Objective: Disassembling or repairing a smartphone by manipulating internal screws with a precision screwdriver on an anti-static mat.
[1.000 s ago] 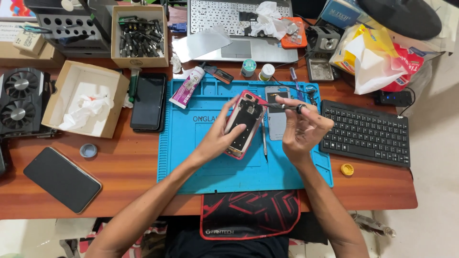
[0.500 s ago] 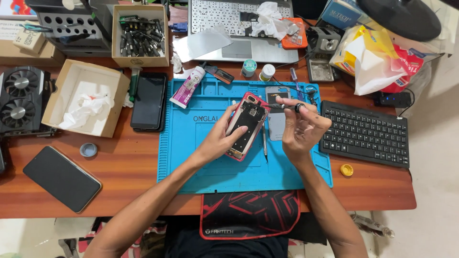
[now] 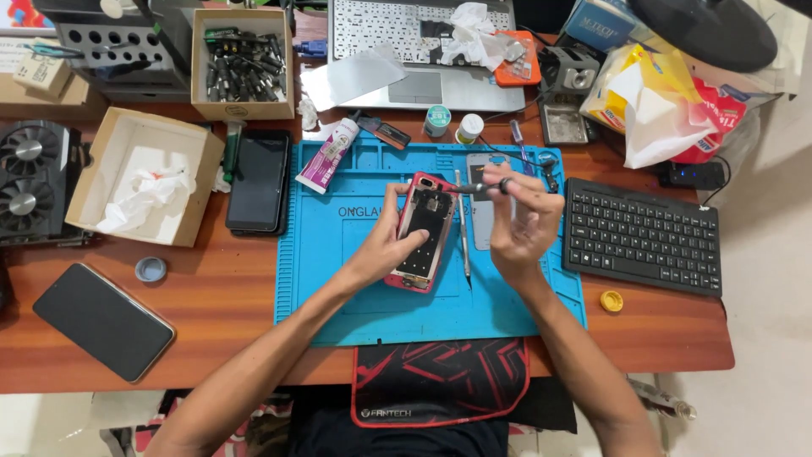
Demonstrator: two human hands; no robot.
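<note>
An opened phone (image 3: 425, 233) with a red frame and its insides showing lies tilted on the blue work mat (image 3: 355, 288). My left hand (image 3: 385, 245) grips its left side and holds it steady. My right hand (image 3: 524, 220) pinches a small screwdriver (image 3: 478, 187), whose tip points left toward the phone's top end. A thin metal tool (image 3: 463, 228) lies on the mat between the phone and my right hand. A grey phone part (image 3: 480, 169) lies partly behind my right hand.
A black keyboard (image 3: 643, 237) sits right of the mat, with a yellow cap (image 3: 611, 300) near it. Left are a black phone (image 3: 258, 179), a cardboard box (image 3: 139, 186), a dark phone (image 3: 101, 320). Behind are a glue tube (image 3: 326, 156), a laptop (image 3: 414, 51), a tool box (image 3: 243, 63).
My right hand has shifted slightly and brought the screwdriver tip closer to the phone's top. My left hand stays on the phone.
</note>
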